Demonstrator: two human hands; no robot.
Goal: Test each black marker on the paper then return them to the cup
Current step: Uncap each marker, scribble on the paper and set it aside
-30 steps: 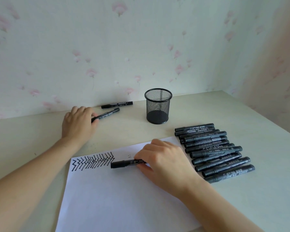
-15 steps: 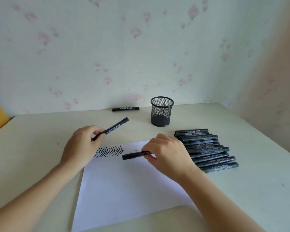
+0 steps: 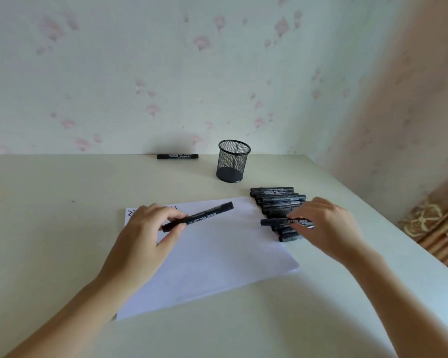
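Observation:
My left hand pinches a capped black marker above the white paper, its far end pointing up and right. My left hand covers most of the zigzag test marks at the sheet's top left corner. My right hand holds another black marker over the row of several black markers lying right of the sheet. The black mesh cup stands upright behind the paper and looks empty.
One more black marker lies against the flowered wall at the back of the pale table. The table's right edge runs diagonally past the marker row; a woven brown thing sits beyond it.
My left hand has carried its marker from the back left to over the paper. My right hand has moved its marker off the sheet, rightward to the marker row. The camera has tilted up.

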